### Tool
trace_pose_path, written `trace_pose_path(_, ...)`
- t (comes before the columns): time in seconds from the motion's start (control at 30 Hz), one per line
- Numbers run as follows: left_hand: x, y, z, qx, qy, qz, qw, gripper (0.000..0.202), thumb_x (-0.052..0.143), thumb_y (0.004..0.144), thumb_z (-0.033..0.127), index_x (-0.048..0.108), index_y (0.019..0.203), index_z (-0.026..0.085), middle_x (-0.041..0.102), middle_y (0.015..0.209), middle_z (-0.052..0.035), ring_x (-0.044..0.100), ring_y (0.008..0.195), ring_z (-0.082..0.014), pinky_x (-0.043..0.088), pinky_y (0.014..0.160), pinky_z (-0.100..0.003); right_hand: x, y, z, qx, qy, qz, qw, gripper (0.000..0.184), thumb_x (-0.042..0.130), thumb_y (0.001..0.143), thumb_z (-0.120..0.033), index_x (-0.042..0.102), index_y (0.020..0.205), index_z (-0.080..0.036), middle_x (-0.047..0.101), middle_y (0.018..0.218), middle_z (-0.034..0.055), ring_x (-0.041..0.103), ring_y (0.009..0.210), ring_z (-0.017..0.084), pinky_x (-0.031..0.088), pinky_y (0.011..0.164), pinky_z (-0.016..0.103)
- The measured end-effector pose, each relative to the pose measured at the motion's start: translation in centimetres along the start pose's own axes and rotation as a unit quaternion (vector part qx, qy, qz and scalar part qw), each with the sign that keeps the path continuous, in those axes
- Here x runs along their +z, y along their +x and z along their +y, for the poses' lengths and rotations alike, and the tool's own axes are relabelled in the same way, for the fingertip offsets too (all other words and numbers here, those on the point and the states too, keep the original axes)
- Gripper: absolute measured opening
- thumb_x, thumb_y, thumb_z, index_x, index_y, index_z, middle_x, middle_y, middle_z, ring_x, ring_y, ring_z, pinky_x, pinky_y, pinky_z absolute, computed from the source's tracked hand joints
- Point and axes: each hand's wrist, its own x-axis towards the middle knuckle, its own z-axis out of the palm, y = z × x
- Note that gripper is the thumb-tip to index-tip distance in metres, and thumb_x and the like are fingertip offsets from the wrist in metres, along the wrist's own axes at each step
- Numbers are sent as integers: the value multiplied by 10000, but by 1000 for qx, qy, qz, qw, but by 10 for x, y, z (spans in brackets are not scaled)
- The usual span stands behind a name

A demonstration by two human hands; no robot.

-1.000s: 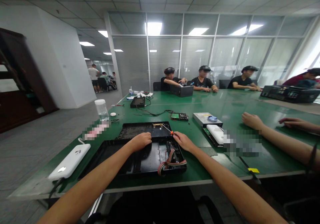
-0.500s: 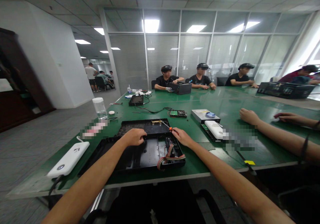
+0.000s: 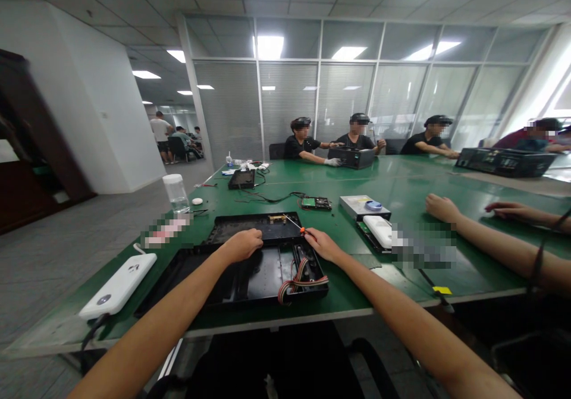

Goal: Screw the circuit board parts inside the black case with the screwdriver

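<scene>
A black metal case (image 3: 250, 280) lies open in front of me, with a striped ribbon cable (image 3: 303, 282) looped at its right end. Behind it sits a second black panel (image 3: 241, 226) with a small brass-coloured part (image 3: 277, 217) on it. My right hand (image 3: 322, 243) grips a screwdriver (image 3: 302, 231) by its orange handle. The shaft slants up and left toward the brass-coloured part; I cannot tell whether the tip touches it. My left hand (image 3: 244, 244) is curled closed over the edge where panel and case meet. Its fingertips hide whatever they hold.
To the left are a white power bank (image 3: 119, 286) and a clear bottle (image 3: 176, 194). A circuit board (image 3: 316, 203), an optical drive (image 3: 363, 206) and another white device (image 3: 377, 231) lie beyond and right. Another person's hand (image 3: 441, 209) rests at right. Co-workers sit opposite.
My left hand has shifted slightly to the right; my right hand holds the screwdriver much as before. Across the table, a co-worker's black box has moved to the right.
</scene>
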Motion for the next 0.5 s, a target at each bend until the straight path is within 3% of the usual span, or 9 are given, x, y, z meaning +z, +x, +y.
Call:
trace_pose_path(0.17, 0, 0, 1, 16, 5, 4, 1000, 112, 476, 799, 203, 580, 817, 165, 489, 850, -58, 457, 810, -165, 383, 742, -276, 0, 0, 2, 6, 4, -2, 1000, 299, 352, 859, -366, 531, 1020, -189, 604, 917, 54, 552, 806, 166, 388, 748, 276)
trace_pose_path(0.37, 4, 4, -1, 29, 31, -3, 999, 174, 449, 800, 156, 575, 680, 150, 483, 749, -67, 450, 751, -173, 383, 673, -283, -1, -1, 0, 4, 3, 1, 1000, 286, 357, 858, -357, 535, 1006, -190, 602, 914, 54, 548, 810, 170, 390, 741, 280)
trace_pose_path(0.5, 2, 4, 1, 39, 20, 13, 999, 168, 452, 793, 161, 571, 674, 148, 488, 769, -65, 446, 764, -169, 381, 708, -287, -2, -1, -3, 3, 9, 0, 1000, 276, 363, 858, -343, 539, 1002, -187, 604, 900, 50, 547, 788, 164, 393, 737, 280)
